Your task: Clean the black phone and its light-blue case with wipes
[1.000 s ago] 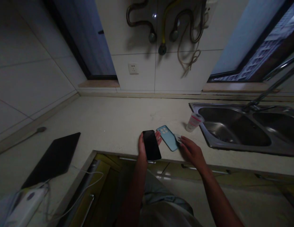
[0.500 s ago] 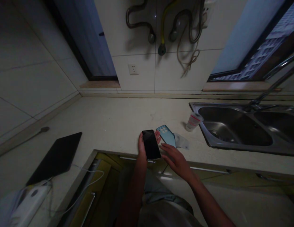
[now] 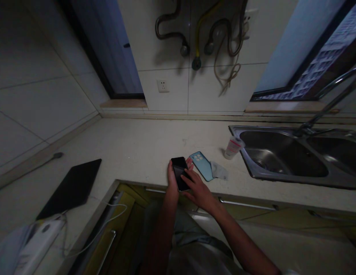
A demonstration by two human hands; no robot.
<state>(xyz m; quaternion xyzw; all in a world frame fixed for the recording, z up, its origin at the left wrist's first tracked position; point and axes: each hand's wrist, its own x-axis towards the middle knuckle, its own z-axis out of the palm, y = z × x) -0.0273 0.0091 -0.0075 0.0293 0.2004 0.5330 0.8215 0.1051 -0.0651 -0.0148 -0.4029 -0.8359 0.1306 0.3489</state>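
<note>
My left hand holds a black phone screen-up over the counter's front edge. My right hand rests its fingers on the lower part of the phone's dark screen. Just right of the phone, a light blue phone case lies on the pale counter with its camera cutout facing up. A small whitish packet lies beside the case.
A small plastic cup stands by the steel sink at the right. A black tablet lies at the left, with a white device and cable near it. Hoses hang on the tiled wall above a socket.
My right hand left the packet near the blue case and moved left onto the phone's screen. The left hand kept holding the phone in place.
</note>
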